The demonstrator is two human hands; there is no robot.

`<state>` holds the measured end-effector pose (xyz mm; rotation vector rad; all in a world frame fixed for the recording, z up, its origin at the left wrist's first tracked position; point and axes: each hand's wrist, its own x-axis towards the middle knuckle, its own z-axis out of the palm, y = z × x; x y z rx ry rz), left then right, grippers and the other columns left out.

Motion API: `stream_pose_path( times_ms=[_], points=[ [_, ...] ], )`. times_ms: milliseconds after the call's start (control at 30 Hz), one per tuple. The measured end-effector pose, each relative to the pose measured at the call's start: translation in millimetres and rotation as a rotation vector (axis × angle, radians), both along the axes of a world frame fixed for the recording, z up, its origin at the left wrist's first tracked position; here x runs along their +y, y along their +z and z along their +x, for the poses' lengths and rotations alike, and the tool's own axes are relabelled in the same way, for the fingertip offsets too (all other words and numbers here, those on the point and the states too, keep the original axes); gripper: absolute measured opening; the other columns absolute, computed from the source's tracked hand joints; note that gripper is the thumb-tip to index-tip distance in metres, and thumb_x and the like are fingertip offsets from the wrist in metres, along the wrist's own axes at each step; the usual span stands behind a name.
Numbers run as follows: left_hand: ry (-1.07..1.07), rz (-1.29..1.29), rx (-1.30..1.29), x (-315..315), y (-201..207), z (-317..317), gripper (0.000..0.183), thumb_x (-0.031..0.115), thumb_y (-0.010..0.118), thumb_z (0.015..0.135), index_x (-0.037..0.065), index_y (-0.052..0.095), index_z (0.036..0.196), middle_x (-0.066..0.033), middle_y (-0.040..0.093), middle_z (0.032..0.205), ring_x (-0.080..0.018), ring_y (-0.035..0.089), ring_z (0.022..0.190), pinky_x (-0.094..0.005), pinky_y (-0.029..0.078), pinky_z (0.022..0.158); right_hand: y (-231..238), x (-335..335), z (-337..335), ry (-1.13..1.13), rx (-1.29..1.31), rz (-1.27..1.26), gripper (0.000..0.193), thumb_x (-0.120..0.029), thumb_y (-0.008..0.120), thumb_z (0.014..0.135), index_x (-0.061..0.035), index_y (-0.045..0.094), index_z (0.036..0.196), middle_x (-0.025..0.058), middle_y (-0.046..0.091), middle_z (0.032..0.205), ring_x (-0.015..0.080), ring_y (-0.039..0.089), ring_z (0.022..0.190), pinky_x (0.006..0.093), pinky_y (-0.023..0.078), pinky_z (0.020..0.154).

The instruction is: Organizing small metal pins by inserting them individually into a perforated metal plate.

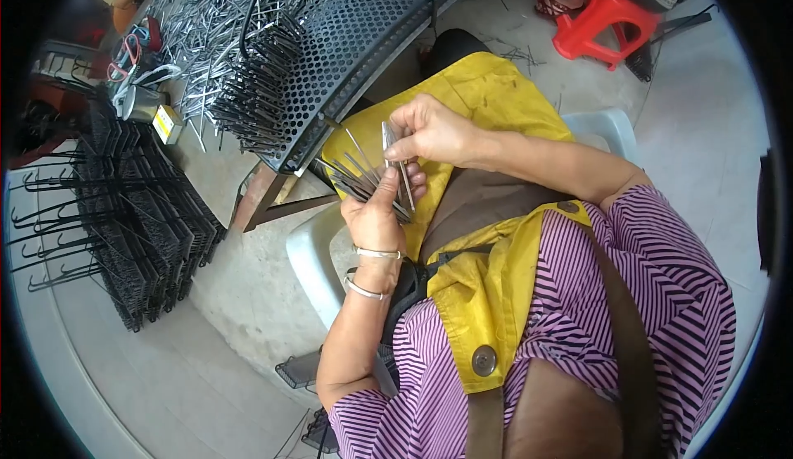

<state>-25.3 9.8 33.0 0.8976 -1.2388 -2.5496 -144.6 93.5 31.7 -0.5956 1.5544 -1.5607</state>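
My left hand (373,218) is closed round a fanned bundle of thin grey metal strips (353,176), over the yellow apron (487,87) on my lap. Just above it, my right hand (436,133) pinches the upper part of a metal strip (387,135) between thumb and fingers. The two hands nearly meet, and the lower ends of some strips are hidden behind my left fingers. Ahead of them is a black perforated tabletop (351,50). A large loose pile of similar strips (206,33) lies on it, beside a row of dark stacked metal pieces (260,87).
Black wire racks with hooks (136,203) stand stacked at the left. Near them are a metal cup (142,102), a small yellow-and-white box (167,124) and red-handled scissors (124,58). A red plastic stool (607,25) and another person's foot (562,2) are at the far right.
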Motion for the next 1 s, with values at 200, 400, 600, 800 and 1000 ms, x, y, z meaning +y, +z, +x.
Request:
stream_pose_path(
  times_ms=[200,400,600,800,1000],
  points=[
    [0.107,0.018,-0.087,-15.4,-5.4,-1.9,0.013,0.006,0.054,0.081,-0.005,0.054,0.088,-0.0151,0.061,0.079,-0.0243,0.061,0.070,-0.0347,0.052,0.061,-2.9,2.1,-16.4,-0.062,0.130,0.039,0.002,0.004,0.059,0.070,0.0033,0.057,0.068,0.0060,0.058,0.061,0.0093,0.054,0.051,0.0202,0.044,0.048],
    [0.121,0.106,-0.020,-17.8,-9.7,-3.7,0.013,0.007,0.051,0.083,-0.004,0.051,0.089,-0.0186,0.059,0.083,-0.0284,0.061,0.072,-0.0371,0.053,0.062,21.0,-4.6,-45.0,-0.215,0.108,-0.178,0.006,-0.002,0.059,0.077,0.0032,0.058,0.078,0.0097,0.061,0.070,0.0116,0.059,0.056,0.0201,0.048,0.049],
    [-0.019,0.163,-0.022,-12.2,-14.2,0.6,0.012,0.010,0.049,0.084,-0.002,0.051,0.087,-0.0174,0.059,0.083,-0.0292,0.060,0.075,-0.0398,0.052,0.067,45.0,-49.4,-77.6,-0.363,0.272,-0.287,0.008,-0.004,0.060,0.077,0.0027,0.058,0.081,0.0104,0.063,0.074,0.0123,0.061,0.065,0.0199,0.050,0.054],
    [-0.046,0.197,-0.006,-9.7,-15.5,0.9,0.014,0.011,0.049,0.085,-0.002,0.051,0.088,-0.0166,0.058,0.083,-0.0284,0.060,0.074,-0.0393,0.052,0.068,39.8,-90.9,-101.1,-0.369,0.490,-0.332,0.006,-0.003,0.062,0.075,0.0006,0.060,0.080,0.0059,0.063,0.072,0.0089,0.059,0.062,0.0190,0.049,0.055],
    [-0.027,0.224,-0.019,-9.3,-11.0,0.1,0.011,0.008,0.048,0.085,-0.002,0.052,0.088,-0.0159,0.059,0.080,-0.0262,0.061,0.069,-0.0348,0.053,0.062,25.9,-105.7,-111.0,-0.314,0.464,-0.414,0.005,-0.002,0.061,0.075,0.0004,0.060,0.079,0.0045,0.062,0.070,0.0081,0.059,0.062,0.0192,0.049,0.054]
  ],
)
